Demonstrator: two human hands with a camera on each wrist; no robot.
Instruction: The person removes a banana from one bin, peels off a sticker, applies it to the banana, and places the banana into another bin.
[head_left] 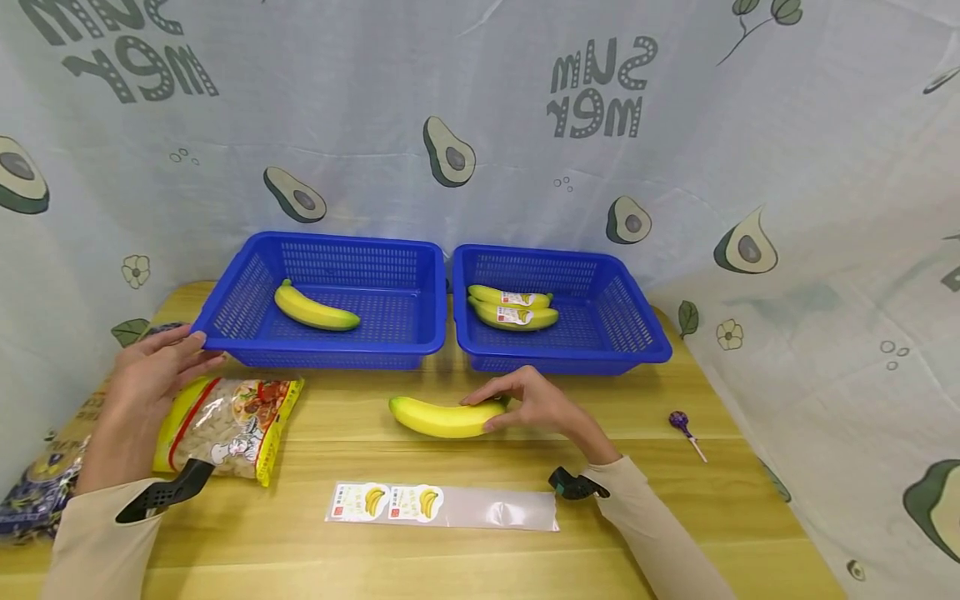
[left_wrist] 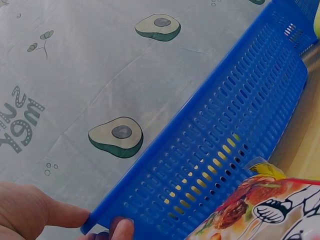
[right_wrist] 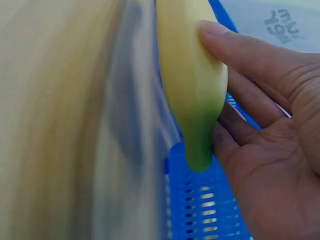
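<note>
Yellow banana point(head_left: 435, 419) with green ends, stretched left to right over the middle of a pale wooden table point(head_left: 420, 567), on the near side of two blue baskets; impossible to tell whether touching the wood or just above it. Pinched at its right end by a bare right hand point(head_left: 536, 404), thumb on the near side and fingers on the far side. Just nearer than the banana, a clear strip point(head_left: 495, 508) lying flat, with two banana-picture stickers point(head_left: 416, 503) side by side at its left end. Far left, a blue perforated plastic basket point(head_left: 322, 346), with a single banana point(head_left: 315, 310) inside, toward its left. Gripped at the near left corner of that rim by a left hand point(head_left: 150, 371), thumb and fingers closed over the edge. Far right, just beside it, a matching blue basket point(head_left: 558, 357), with two stickered bananas point(head_left: 517, 317) side by side in its left part. Below the left hand, a yellow-edged food packet point(head_left: 225, 425) with a see-through window and pale pieces inside. At the near left edge, a dark packet point(head_left: 45, 492), partly hidden behind the left arm. Well to the right, a purple-wrapped lollipop point(head_left: 678, 420) on a white stick. Behind everything, a pale curtain point(head_left: 375, 83) printed with avocados, flowers and "summer" lettering. On both wrists, beige sleeves point(head_left: 652, 533) with black camera mounts point(head_left: 573, 485).
</note>
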